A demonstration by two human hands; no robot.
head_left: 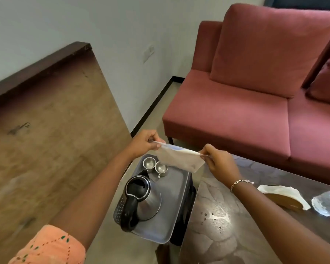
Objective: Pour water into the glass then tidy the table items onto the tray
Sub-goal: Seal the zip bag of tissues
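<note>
A napkin (179, 159) is held taut above the tray's (171, 189) far edge, pinched at each corner by left hand (144, 141) and right hand (220, 161) (fingers closed on it). Kettle (141, 199) and two cups (155, 165) are crowded on the tray's left side.

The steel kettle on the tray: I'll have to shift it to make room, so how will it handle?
The kettle looks rigid metal with a wide flat base, so it probably won't tip if nudged. Its polished body may slide easily on the smooth tray. The black handle looks like the safest grip. Whether it holds water, hence its weight, can't be seen.
</note>
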